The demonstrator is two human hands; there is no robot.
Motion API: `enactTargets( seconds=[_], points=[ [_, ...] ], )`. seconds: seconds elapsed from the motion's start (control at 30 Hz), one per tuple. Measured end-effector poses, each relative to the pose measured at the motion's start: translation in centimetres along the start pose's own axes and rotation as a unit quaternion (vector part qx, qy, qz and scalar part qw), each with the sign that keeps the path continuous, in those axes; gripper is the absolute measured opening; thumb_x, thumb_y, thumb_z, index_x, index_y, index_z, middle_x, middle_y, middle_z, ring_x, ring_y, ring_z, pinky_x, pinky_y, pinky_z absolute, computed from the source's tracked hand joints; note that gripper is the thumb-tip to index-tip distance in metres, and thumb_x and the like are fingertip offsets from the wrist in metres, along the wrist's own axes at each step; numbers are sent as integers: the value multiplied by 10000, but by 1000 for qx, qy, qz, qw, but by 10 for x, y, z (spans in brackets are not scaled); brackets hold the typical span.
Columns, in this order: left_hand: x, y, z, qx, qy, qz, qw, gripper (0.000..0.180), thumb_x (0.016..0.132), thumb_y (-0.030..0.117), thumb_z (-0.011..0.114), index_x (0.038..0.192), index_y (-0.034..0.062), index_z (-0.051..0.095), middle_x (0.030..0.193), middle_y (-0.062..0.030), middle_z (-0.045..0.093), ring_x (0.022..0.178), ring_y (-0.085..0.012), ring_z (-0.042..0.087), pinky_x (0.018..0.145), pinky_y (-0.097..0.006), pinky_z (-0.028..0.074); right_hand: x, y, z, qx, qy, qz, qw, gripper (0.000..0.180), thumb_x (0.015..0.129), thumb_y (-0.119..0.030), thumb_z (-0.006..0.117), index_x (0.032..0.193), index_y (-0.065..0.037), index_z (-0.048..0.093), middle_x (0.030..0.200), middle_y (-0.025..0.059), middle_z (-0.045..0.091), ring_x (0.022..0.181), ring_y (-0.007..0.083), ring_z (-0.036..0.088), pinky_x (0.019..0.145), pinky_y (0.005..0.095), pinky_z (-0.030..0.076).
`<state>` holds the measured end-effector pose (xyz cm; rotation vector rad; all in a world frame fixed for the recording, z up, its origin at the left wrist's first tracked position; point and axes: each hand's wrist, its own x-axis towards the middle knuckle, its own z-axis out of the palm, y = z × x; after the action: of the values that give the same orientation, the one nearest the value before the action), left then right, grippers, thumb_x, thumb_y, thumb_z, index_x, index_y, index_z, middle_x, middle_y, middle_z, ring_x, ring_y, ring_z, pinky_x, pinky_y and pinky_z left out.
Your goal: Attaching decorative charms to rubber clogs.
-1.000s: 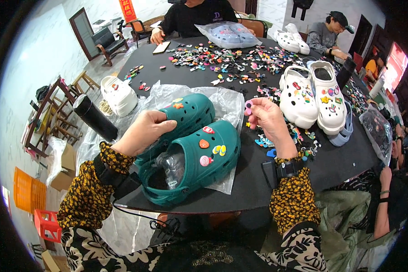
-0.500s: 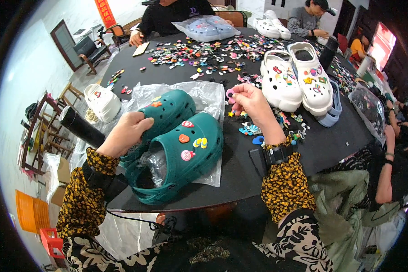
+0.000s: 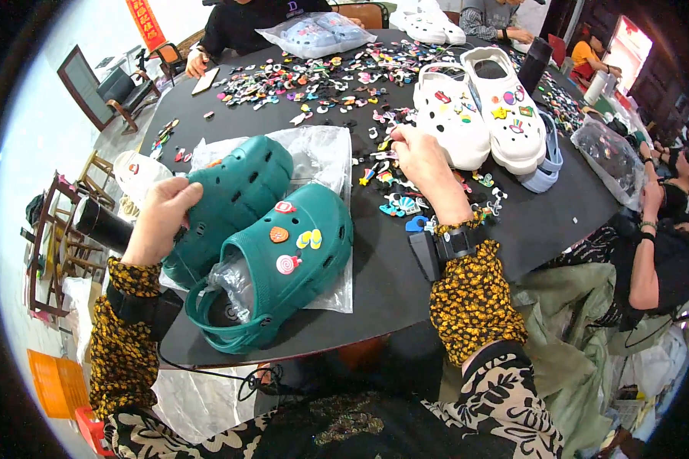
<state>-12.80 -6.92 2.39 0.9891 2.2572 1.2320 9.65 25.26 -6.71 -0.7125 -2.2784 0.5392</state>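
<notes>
My left hand [image 3: 159, 218] grips the opening edge of a green clog [image 3: 241, 180], which is tipped on its side so its charms mostly face away. Beside it, nearer me, a second green clog [image 3: 314, 249] sits upright, with several charms on its top and crumpled clear plastic inside. Both are on a clear plastic bag [image 3: 321, 145]. My right hand [image 3: 429, 164] reaches over the loose shoe charms [image 3: 386, 172], left of a white clog [image 3: 453, 126]. Its fingers are pinched together, and what they hold, if anything, is hidden.
Another decorated white clog [image 3: 509, 115] stands at the right, with a blue-grey clog [image 3: 543, 164] behind it. Black cylinders [image 3: 103, 222] stand at both sides. Bagged blue clogs [image 3: 314, 34] are at the far side, near a person in black [image 3: 253, 27]. More people work at the right.
The left green clog has been tilted over in my left hand. My right hand no longer shows the pink charm it held up and is lower over the charms. The whole view has shifted.
</notes>
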Motion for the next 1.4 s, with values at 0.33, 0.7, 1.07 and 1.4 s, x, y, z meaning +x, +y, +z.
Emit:
enactTargets(
  seconds=[0.33,0.7,1.07,1.4],
  points=[
    [-9,12,16,63,-66,15,996,231,922,180,565,750,29,533,671,35,490,586,-59,471,542,-221,392,-3,-8,-13,33,-185,-65,980,188,797,-143,607,910,-37,713,809,143,700,750,258,675,712,348,516],
    [-58,23,15,246,-31,135,959,319,867,52,571,1164,-62,558,891,-96,634,787,-154,580,751,-273,470,-18,-13,0,-70,-191,-140,969,159,727,-110,647,831,-6,588,789,151,639,795,344,623,700,430,484],
    [-105,-4,31,265,17,134,955,385,877,97,584,1244,-2,521,1163,-193,563,1071,-342,542,936,-374,415,-2,-11,-16,13,-152,-10,988,223,823,-138,566,969,-8,673,851,164,689,791,259,669,722,350,503],
    [-108,-23,40,205,89,138,965,375,873,133,601,1213,-18,553,1169,-184,583,1101,-322,545,969,-365,398,1,-5,-14,76,-186,35,979,217,825,-92,552,969,15,674,717,50,645,629,103,591,604,271,479]
  ],
)
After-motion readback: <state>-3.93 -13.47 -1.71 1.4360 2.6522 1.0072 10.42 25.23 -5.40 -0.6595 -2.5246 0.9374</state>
